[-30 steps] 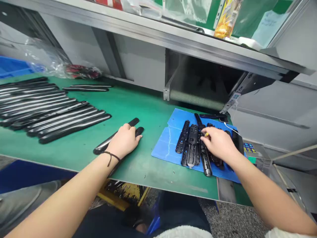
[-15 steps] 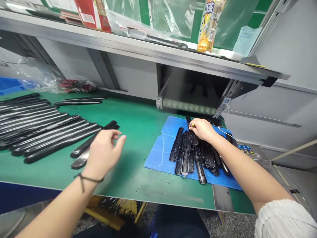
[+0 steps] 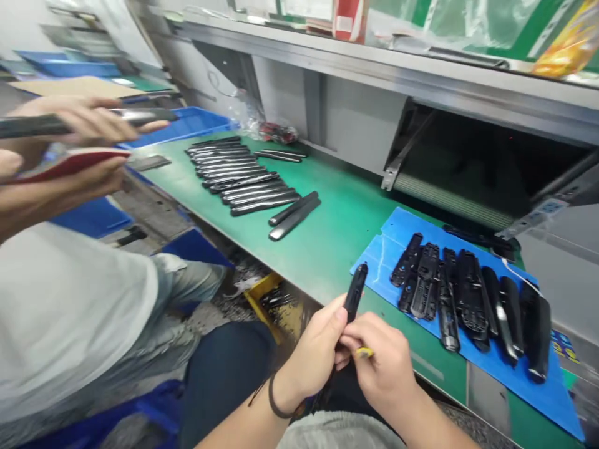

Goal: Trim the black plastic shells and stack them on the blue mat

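Observation:
My left hand (image 3: 313,355) grips a long black plastic casing (image 3: 354,301) upright, just off the near table edge. My right hand (image 3: 381,358) is right beside it, pinching a small yellow-tipped tool (image 3: 364,352) against the casing. The casing's lower end is hidden behind my fingers. Several similar black casings (image 3: 470,299) lie side by side on a blue mat (image 3: 407,227) to the right of my hands. Farther off on the green table (image 3: 346,231), two black strips (image 3: 294,217) lie apart from rows of long black strips (image 3: 243,178).
A seated co-worker's hands (image 3: 70,140) at left hold a dark strip and a red item. Blue crates (image 3: 182,125) stand beyond the table's far end. A plastic bag (image 3: 276,132) lies against the wall, below a metal shelf (image 3: 374,68).
The view has swung left. My hands have left the mat and table top, and now hold a black casing together near the table's front edge. My left hand has closed on it.

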Motion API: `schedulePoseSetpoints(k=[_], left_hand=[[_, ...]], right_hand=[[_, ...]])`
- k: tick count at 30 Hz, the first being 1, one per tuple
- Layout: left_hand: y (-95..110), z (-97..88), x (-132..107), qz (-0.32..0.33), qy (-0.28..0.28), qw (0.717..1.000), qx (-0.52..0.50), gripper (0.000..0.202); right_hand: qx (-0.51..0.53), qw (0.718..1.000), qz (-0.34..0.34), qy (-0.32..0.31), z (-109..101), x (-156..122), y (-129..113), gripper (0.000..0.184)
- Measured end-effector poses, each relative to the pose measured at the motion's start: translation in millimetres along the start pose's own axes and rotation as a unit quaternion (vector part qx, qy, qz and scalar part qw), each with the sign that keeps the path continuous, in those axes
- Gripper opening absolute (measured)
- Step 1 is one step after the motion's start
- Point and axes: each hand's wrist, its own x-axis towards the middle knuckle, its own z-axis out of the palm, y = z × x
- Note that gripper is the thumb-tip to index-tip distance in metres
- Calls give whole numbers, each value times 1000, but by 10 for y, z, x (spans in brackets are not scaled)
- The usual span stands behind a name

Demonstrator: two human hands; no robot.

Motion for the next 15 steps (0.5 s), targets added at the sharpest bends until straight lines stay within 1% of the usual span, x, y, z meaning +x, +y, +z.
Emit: schedulePoseSetpoints(k=[1, 3, 4, 5, 6, 7, 8, 10, 12, 14, 15], left_hand=[[-8, -90, -68, -15, 0, 1000, -18, 50], [-15, -277, -204, -15, 20, 997, -66, 46], [-11, -369, -276, -11, 27, 995, -97, 43], [-1, -455, -351, -7, 25, 991, -129, 42], [15, -534, -430, -6, 14, 987, -158, 41], [36, -602, -513, -6, -3, 983, -182, 42], [61, -659, -598, -6, -21, 980, -199, 43], [114, -742, -765, -4, -38, 976, -214, 44], [158, -800, -906, -3, -36, 979, -202, 45], [183, -848, -1003, -13, -33, 984, -175, 46], [187, -868, -1034, -22, -33, 986, -162, 46]], right_hand=[[4, 999, 5, 37, -8, 6, -37, 21], [-19, 992, -3, 121, -28, 31, -108, 23], [-34, 989, -20, 142, -15, 56, -131, 27], [-46, 987, -42, 147, 24, 91, -140, 32], [-55, 987, -63, 134, 92, 138, -135, 38], [-58, 990, -73, 105, 185, 197, -116, 43], [-55, 993, -65, 77, 295, 264, -90, 46], [-34, 999, -6, 38, 515, 407, -36, 47], [17, 998, 54, 13, 671, 531, -10, 34], [94, 991, 88, -26, 744, 612, -25, 18], [135, 985, 100, -49, 759, 636, -44, 14]])
